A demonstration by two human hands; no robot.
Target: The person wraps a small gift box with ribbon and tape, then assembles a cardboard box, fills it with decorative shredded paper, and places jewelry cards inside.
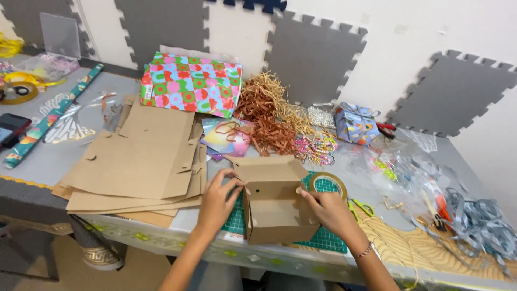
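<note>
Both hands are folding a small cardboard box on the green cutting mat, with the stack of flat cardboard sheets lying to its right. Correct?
Not quite. In the head view the flat cardboard sheets lie left of the small cardboard box, not right. The left hand and right hand do hold it on the green cutting mat.

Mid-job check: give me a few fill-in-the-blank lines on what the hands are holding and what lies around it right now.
1. Both hands, left hand and right hand, hold an open ____ box.
2. The box sits on a ____ cutting mat.
3. Left of the box lies a stack of flat ____ sheets.
4. Just behind the right hand lies a roll of ____.

Missing words: cardboard; green; cardboard; tape
</note>
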